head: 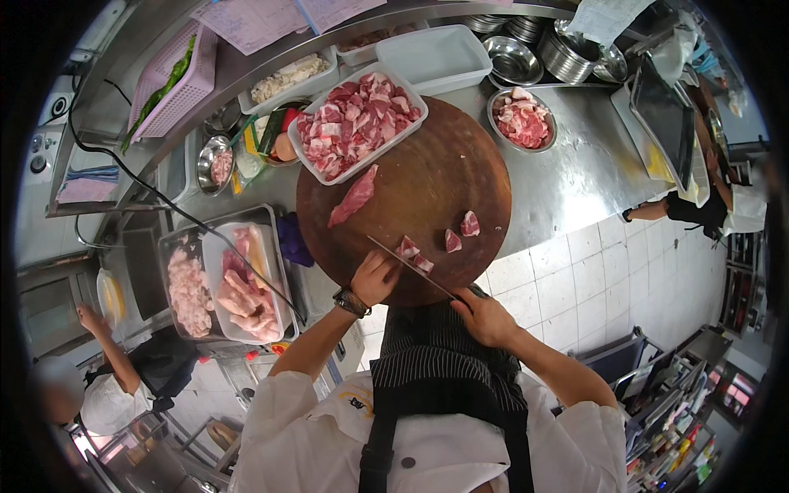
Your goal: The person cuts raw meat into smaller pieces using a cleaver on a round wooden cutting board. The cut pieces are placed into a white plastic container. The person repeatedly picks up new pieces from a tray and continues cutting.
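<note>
My right hand (487,319) grips the dark handle of a kitchen knife (425,275). Its blade points up and left across the near part of a round wooden chopping block (431,160). Close against the blade's left side, my left hand (374,278) rests with curled fingers; whether it pins any meat is hidden. Two small meat chunks (414,252) lie just right of the blade. Farther right are two more, one cut piece (453,241) and another (470,224). A long strip of raw meat (354,196) lies on the block's left side.
A white tub (421,118) heaped with cut meat overlaps the block's back left. Behind it stands an empty tub (434,58). A steel bowl of meat (522,120) is to the right. At left, a tray (161,246) holds more meat beneath a black cable (166,200). People stand at both sides.
</note>
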The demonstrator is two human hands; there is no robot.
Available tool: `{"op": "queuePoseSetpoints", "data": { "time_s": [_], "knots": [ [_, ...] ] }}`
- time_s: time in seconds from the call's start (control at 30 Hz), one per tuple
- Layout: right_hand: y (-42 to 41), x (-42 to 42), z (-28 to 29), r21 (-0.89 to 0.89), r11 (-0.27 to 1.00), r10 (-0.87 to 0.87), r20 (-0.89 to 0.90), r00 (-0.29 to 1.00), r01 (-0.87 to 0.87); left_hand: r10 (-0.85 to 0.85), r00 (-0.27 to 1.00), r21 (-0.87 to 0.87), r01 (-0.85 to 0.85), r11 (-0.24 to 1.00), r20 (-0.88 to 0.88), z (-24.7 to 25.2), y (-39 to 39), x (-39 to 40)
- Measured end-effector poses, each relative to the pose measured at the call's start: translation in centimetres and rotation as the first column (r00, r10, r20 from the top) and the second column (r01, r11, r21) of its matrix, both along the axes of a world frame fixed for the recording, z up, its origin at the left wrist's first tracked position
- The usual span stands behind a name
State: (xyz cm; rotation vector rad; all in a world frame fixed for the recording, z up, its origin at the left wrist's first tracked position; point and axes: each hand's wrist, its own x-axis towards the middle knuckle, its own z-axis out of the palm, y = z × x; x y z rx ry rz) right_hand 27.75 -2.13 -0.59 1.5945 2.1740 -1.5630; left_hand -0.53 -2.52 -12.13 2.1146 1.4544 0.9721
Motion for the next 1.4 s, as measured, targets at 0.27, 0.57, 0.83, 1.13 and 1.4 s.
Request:
{"op": "queuePoseSetpoints", "data": {
  "time_s": [0.27,0.57,0.83,1.13,1.4],
  "knots": [
    [0.7,-4.5,-3.3,0.060,0.995,-0.078,-0.030,0.996,0.080,-0.003,0.996,-0.067,-0.003,0.998,-0.084,0.4,-0.5,0.6],
    [3.0,11.7,-13.1,-0.607,0.552,-0.777,-0.127,0.616,0.571,0.332,0.935,-0.119,-0.318,0.941,0.128,-1.6,-0.3,2.4],
    [0.7,16.4,-14.2,-0.278,0.606,-0.784,-0.052,0.618,0.745,0.329,0.927,-0.183,-0.297,0.937,0.178,0.1,3.9,12.8],
    [-2.5,6.6,-10.0,0.069,0.925,-0.375,0.004,0.927,0.373,0.345,0.938,0.005,-0.345,0.938,0.012,-1.0,5.3,16.3],
    [8.3,0.6,1.7,0.117,0.936,-0.316,-0.133,0.939,0.332,0.329,0.937,0.256,-0.348,0.902,0.113,9.5,18.6,4.5]
  ]
}}
